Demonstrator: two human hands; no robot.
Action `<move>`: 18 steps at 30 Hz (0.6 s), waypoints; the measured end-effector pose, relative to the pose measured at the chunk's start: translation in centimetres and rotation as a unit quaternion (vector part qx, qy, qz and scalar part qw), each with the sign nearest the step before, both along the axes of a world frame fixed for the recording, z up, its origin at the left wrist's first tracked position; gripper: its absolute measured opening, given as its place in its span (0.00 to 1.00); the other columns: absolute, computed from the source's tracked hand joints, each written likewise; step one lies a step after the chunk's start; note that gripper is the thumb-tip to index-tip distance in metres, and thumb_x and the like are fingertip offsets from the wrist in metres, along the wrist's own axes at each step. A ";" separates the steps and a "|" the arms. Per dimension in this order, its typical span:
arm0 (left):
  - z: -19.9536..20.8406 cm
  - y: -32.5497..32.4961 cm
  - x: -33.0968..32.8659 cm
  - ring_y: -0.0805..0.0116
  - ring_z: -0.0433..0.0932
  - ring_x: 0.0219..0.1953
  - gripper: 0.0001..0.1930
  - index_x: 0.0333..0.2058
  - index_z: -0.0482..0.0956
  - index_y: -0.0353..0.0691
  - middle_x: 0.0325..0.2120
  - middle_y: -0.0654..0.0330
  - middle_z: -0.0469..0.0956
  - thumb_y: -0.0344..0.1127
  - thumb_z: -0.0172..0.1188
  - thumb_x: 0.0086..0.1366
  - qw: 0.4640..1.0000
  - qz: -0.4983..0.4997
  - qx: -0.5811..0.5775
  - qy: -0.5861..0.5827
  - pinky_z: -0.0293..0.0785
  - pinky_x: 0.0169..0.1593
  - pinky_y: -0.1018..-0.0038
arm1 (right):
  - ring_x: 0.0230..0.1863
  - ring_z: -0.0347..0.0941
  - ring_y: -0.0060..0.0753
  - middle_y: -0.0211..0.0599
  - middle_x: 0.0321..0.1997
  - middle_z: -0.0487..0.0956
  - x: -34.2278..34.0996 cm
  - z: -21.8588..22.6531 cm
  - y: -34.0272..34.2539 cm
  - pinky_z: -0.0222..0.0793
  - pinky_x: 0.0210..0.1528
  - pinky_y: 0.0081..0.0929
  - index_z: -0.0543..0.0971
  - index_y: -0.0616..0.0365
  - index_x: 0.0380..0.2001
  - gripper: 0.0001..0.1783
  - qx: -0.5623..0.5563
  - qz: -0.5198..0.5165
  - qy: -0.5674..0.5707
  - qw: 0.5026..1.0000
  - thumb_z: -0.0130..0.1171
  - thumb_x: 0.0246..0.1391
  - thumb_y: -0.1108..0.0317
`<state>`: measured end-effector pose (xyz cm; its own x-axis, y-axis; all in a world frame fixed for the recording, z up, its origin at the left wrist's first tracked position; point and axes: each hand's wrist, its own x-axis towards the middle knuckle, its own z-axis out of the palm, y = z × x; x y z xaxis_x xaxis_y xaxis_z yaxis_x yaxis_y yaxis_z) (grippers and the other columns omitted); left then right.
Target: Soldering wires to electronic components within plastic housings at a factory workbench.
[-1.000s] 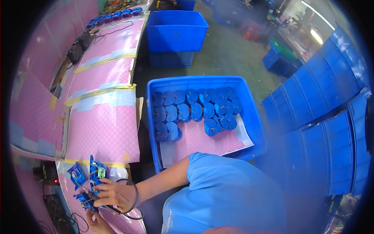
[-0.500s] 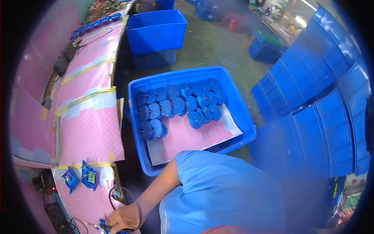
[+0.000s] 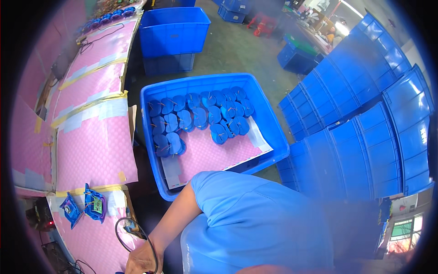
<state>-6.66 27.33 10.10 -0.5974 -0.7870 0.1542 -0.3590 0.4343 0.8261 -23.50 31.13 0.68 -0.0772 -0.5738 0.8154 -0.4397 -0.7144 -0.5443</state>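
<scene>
One hand (image 3: 142,261) is showing at the lower edge, with one black cable loop (image 3: 132,235) lying beside it. Two blue assemblies with green circuit boards (image 3: 84,208) are sitting on the pink-padded workbench (image 3: 91,150). One open blue crate (image 3: 273,137) is standing beside the bench, holding roughly twenty round blue parts (image 3: 200,116) in overlapping rows on one pink sheet (image 3: 214,153); the exact number cannot be told where they overlap. One more blue crate (image 3: 173,32) is resting farther back. Stacks of nested blue crates (image 3: 365,114) are filling the right side, too many to count.
</scene>
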 end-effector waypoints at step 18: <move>-10.9 -6.9 6.4 0.60 0.78 0.36 0.11 0.32 0.82 0.28 0.31 0.52 0.83 0.33 0.66 0.67 0.710 -0.406 -0.125 0.562 0.75 0.46 0.61 | 0.42 0.78 0.52 0.45 0.36 0.81 4.1 0.8 1.4 0.73 0.44 0.45 0.79 0.60 0.44 0.24 -0.005 0.029 0.025 0.999 0.68 0.41 0.63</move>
